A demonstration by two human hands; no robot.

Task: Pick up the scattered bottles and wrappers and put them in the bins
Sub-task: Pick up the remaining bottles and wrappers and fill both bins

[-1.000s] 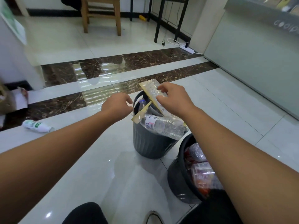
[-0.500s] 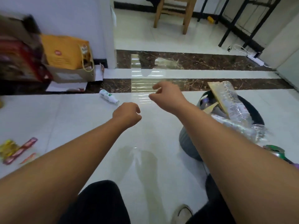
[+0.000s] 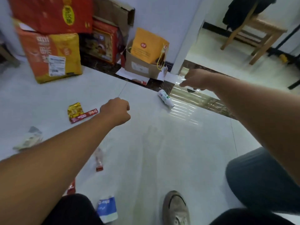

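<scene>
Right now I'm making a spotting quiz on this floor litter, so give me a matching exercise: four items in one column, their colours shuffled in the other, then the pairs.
Items:
1. bottle
2. stick sachet
3. crumpled wrapper
4. pouch

Colours:
A. gold
B. blue and white
C. white with a green label
D. red

Pairs: 1-C, 2-D, 3-A, 4-B

Room was evenly lit, daylight from the right. Glare streaks on the glossy floor [image 3: 183, 111]. Motion blur everywhere, wide-angle bending at edges; shadows soft.
</scene>
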